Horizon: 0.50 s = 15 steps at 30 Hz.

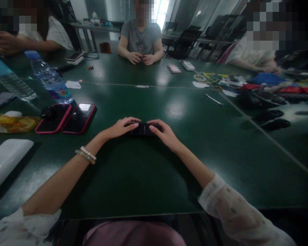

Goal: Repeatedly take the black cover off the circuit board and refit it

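Note:
A black phone [144, 129] lies sideways between my hands, low over the green table [133, 171]. Faint light marks show on its dark face. My left hand [123, 127] grips the left end, its thumb across the front and its fingers along the far edge. Around the right end my right hand [164, 131] is closed in the same way, with the thumb resting on the face. Parts of both ends are hidden under my fingers. A beaded bracelet [86, 155] circles my left wrist.
Left of my hands lie two red-edged phones [79, 119], a yellow wrapper [15, 123] and a white case [7, 164]. Water bottles [50, 78] stand behind them. A wrench [214, 99] and tangled cables [210, 78] are at right. A person [141, 41] sits opposite; others sit at both sides.

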### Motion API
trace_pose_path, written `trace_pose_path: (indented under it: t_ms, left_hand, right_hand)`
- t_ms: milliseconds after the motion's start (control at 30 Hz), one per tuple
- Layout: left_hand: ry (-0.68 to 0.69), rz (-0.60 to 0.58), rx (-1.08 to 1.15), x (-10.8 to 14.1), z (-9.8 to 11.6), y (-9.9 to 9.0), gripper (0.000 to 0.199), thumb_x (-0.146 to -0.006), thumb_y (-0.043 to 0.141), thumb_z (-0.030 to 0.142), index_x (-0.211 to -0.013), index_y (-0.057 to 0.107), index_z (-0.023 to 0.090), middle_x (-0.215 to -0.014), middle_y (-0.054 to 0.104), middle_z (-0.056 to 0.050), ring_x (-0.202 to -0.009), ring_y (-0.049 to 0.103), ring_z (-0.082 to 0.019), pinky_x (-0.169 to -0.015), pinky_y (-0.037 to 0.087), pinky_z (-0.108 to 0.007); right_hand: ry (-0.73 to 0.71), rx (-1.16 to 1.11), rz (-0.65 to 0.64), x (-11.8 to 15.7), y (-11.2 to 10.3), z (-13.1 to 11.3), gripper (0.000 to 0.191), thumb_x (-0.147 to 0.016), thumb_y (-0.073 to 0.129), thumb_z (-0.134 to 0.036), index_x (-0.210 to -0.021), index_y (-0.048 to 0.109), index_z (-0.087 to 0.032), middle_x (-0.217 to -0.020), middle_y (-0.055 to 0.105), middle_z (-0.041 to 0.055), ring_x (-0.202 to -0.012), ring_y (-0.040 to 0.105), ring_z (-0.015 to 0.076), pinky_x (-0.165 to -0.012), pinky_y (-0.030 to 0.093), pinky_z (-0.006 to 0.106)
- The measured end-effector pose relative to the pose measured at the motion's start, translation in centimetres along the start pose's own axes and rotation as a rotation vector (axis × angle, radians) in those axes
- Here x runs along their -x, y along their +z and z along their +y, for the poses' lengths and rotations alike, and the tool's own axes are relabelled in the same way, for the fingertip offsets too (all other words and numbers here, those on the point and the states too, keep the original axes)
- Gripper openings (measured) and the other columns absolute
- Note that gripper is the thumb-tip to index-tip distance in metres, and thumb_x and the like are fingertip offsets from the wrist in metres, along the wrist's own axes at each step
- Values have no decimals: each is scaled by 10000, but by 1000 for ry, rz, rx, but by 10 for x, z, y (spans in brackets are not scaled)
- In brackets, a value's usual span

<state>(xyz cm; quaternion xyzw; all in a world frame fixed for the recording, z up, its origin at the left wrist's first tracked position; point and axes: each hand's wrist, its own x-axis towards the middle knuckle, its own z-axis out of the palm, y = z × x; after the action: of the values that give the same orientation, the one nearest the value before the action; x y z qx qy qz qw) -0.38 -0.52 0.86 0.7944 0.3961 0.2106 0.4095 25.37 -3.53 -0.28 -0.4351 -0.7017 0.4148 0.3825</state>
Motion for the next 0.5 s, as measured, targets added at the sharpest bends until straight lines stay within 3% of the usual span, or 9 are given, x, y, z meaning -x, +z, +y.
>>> trace_pose_path:
  t_ms: [200, 500]
  left_hand:
    - [13, -2, 10, -1, 2, 0, 516, -975, 471, 584, -1325, 571, 219, -1344, 599, -91, -1239, 552, -273, -1049, 438, -416]
    - [35, -4, 35, 0, 4, 0, 489, -980, 488, 561, -1305, 563, 203, -1298, 612, -92, -1204, 574, -256, -1027, 460, -396]
  right_hand:
    - [19, -56, -11, 1, 0, -3, 286, -908, 648, -450, -1106, 647, -243, -1075, 657, 57, -984, 639, 215, -835, 534, 375]
    - [-12, -24, -1, 1, 1, -3, 281, -911, 640, -442, -1088, 627, -224, -1038, 651, 55, -966, 639, 208, -822, 522, 361]
